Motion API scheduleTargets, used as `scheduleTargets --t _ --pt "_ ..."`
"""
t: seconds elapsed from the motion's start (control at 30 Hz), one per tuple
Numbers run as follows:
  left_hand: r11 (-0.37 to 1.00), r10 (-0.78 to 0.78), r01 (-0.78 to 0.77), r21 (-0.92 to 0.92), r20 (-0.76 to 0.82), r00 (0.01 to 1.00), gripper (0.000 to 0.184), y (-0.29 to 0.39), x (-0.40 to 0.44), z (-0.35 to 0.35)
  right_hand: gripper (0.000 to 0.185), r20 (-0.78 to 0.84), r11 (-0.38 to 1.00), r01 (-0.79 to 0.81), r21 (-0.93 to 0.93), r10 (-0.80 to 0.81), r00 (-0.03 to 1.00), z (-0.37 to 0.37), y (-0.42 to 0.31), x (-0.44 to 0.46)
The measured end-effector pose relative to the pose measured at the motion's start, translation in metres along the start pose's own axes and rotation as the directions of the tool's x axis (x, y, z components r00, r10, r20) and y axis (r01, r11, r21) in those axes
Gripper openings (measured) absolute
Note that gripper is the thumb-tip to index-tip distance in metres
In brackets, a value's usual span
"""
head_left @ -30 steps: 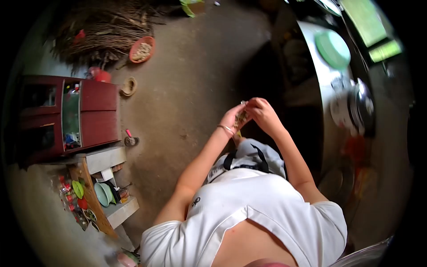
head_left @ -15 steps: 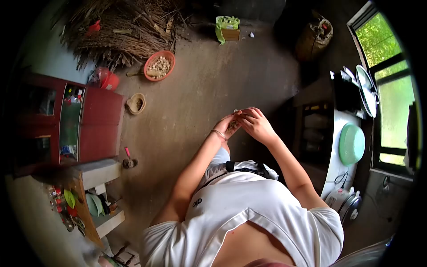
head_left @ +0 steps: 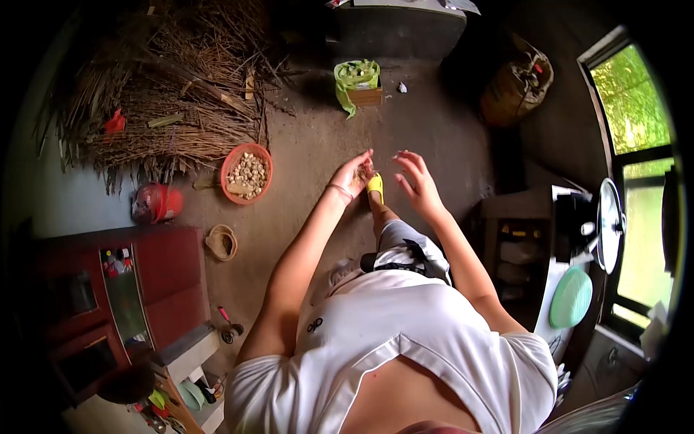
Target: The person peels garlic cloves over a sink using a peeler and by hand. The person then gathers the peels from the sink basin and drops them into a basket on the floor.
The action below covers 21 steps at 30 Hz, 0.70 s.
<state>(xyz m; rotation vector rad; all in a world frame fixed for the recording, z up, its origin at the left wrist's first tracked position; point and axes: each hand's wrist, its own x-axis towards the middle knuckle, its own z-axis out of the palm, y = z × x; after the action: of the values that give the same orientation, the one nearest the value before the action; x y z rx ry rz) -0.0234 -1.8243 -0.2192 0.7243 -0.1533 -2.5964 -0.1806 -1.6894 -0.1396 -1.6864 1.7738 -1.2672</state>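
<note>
My left hand [head_left: 352, 175], with a bangle at the wrist, is cupped around a clump of small brownish pieces [head_left: 363, 171] too small to make out. To its right, my right hand [head_left: 419, 181] is held apart, fingers spread and slightly bent, with nothing visible in it. Below and between the hands, a yellow shoe [head_left: 375, 188] shows on one foot.
An orange basket [head_left: 226, 189] of pale pieces stands near piled sticks [head_left: 166, 87]. Ahead is a box [head_left: 367, 96] with a green bag. A woven bowl [head_left: 220, 242] and red cabinet [head_left: 170, 282] are left; a counter [head_left: 543, 289] with a green basin [head_left: 571, 298] is right.
My hands, together before, have come apart, and my right hand's fingers have opened. The view has shifted forward, and a yellow shoe now shows clearly.
</note>
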Motion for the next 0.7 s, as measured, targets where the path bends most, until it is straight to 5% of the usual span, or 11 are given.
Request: scheduleTargets --t 0.03,0.13,0.2,0.27,0.33,0.4,0.6,0.67,0.7 --pt "0.997 0.024 -0.024 -0.068 0.002 1.000 0.018 0.026 0.029 0.001 0.024 0.000 0.982 -0.070 0.177 0.071 0.997 0.004 0.019 0.033" --pt "0.982 0.097 -0.108 -0.155 -0.076 0.992 0.021 0.109 0.117 0.014 0.016 0.044 0.931 -0.225 0.286 0.222 0.974 0.012 0.068 0.123" --pt "0.974 0.115 -0.104 -0.200 0.045 0.992 0.028 0.161 0.189 0.006 0.018 0.126 0.770 -0.312 0.557 0.293 0.948 0.024 0.083 0.177" --pt "0.960 0.192 -0.209 -0.186 -0.105 0.976 0.031 0.202 0.240 0.013 0.018 0.211 0.758 -0.311 0.573 0.230 0.950 0.032 0.082 0.231" --pt "0.964 0.182 -0.187 -0.186 -0.047 0.982 0.029 0.231 0.274 0.030 0.016 0.172 0.945 -0.151 0.290 0.104 0.980 0.042 0.085 0.279" --pt "0.971 0.147 -0.122 -0.204 0.108 0.983 0.034 0.265 0.328 0.017 0.027 0.145 0.978 -0.080 0.191 0.052 0.988 0.054 0.097 0.330" --pt "0.935 -0.100 0.187 -0.302 0.282 0.954 0.034 0.352 0.464 -0.013 0.050 0.140 0.989 -0.085 0.123 0.067 0.988 0.115 0.188 0.455" --pt "0.990 -0.061 0.050 -0.129 -0.080 0.995 0.031 0.376 0.495 -0.005 0.050 0.078 0.993 -0.100 0.059 0.096 0.992 0.132 0.209 0.492" --pt "0.979 -0.154 0.173 -0.107 0.170 0.973 0.033 0.392 0.516 -0.025 0.051 0.059 0.991 -0.120 0.058 0.116 0.991 0.139 0.218 0.509"
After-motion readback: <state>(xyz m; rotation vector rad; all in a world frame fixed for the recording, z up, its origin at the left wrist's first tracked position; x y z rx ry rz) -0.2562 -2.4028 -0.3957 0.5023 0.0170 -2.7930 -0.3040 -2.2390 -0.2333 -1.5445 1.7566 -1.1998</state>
